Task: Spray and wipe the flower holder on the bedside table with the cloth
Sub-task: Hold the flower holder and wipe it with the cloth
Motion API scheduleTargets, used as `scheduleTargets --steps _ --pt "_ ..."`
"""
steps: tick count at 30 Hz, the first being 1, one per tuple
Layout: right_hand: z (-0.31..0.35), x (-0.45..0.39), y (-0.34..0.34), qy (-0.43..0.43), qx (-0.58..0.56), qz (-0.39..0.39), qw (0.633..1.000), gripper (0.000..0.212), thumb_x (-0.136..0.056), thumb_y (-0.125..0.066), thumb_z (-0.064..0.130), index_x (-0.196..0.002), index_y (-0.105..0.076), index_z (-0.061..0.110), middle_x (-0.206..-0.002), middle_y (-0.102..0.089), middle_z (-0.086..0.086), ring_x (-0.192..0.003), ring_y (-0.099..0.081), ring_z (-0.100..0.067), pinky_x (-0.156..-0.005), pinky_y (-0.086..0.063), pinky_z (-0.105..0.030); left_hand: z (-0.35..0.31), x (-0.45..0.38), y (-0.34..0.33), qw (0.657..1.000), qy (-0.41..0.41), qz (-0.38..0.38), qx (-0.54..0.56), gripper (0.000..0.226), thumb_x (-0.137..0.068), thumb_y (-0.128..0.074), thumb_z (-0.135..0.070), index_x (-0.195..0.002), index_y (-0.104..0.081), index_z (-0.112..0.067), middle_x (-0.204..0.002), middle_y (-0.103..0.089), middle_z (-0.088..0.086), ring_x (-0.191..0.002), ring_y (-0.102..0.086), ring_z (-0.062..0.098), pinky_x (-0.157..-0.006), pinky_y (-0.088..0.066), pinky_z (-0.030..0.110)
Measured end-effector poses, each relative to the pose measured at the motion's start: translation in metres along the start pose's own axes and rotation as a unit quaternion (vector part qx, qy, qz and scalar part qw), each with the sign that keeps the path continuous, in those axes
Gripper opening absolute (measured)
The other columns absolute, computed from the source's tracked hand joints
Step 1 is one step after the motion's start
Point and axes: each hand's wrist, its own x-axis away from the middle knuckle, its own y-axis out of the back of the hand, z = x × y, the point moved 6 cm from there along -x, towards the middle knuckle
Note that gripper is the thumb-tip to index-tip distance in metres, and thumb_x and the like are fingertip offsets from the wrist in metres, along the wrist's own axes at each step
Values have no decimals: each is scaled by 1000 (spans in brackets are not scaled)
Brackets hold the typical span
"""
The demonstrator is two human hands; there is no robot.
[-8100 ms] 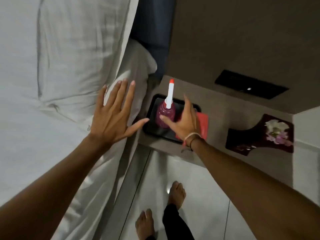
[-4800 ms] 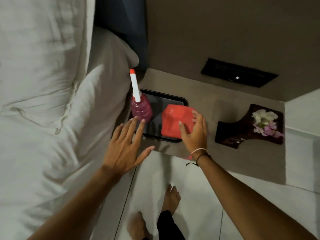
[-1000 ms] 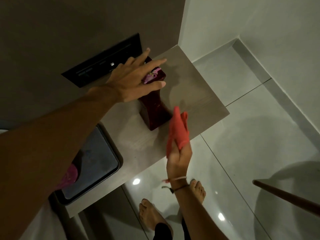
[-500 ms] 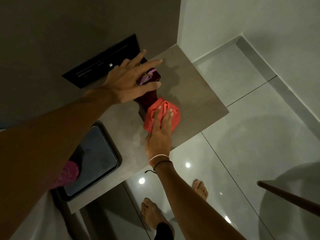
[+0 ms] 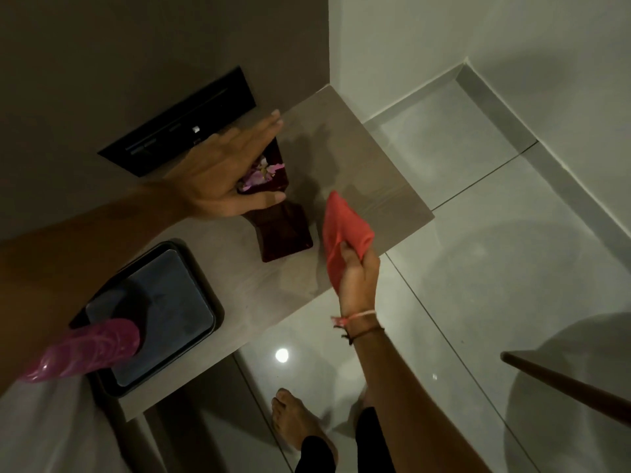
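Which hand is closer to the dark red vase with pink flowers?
Left. The left hand touches the vase on top; the right hand, gripping a red cloth, is beside it, apart.

Bare forearms both sides, uncovered from frame edge down to L hand [image 5: 225, 175] & R hand [image 5: 358, 274]. Nails on L fingertips short, rounded. Two bands on R wrist: thin pale pink-white thread band [image 5: 362, 314] w/ small pink knot or tag sticking out at inner side, then right below it thin dark cord bracelet [image 5: 367, 332] w/ short loose end hanging off. Lower in view, bare L foot [image 5: 295, 421], toes plain to see; R foot mostly hidden behind R arm, blurred. Black trouser legs [image 5: 316, 454], approx ankle-length, snug at hem; fabric detail too dark to tell
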Motion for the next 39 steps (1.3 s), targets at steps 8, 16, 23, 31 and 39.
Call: scheduleTargets --steps 8,16,23,31,39 --pt "17 -56 -78 19 125 204 971 45 -97 -46 -5 -141 -55 5 -136 -60 -18 -121 -57 -28 -111 -45 -42 -10 4 0 997 -24 -33 -63 105 -88 -42 -73 -164 -10 -7 -174 -11 9 -141 -47 37 -102 -49 58" --pt "-5 -14 -45 40 128 220 966 46 -99 -50 11 -144 -55 17 -145 -56 -7 -133 -55 -18 -116 -41 -29 -15 8 -1 995 2 -27 -91 109 -86 -34 -79 -165 -5 -10 -175 -7 7 -140 -45 33 -101 -48 51" --pt "1 -3 2 6 120 142 983 43 -91 -46 -14 -110 -72 14 -102 -79 5 -104 -71 -12 -90 -57 -19 -18 8 -1 994 20 -35 -98 110 -84 -32 -80 -165 -6 -9 -175 -8 8 -135 -46 33 -98 -47 46" --pt "31 -24 -65 108 46 87 989 55 -103 -37 -9 -155 -37 10 -159 -40 -12 -145 -42 -25 -118 -40 -27 -17 5 -4 996 43 -26 -78 109 -85 -36 -79 -164 -5 -10 -175 -7 6 -145 -40 35 -109 -44 56" --pt "-22 30 -88 188 198 46 961 83 -96 -52 -5 -162 -11 23 -169 -22 -7 -141 -43 -13 -114 -46 -39 -16 2 -6 994 89 -24 -53 112 -82 -41 -79 -165 -2 -14 -175 -4 1 -151 -32 33 -116 -34 60"
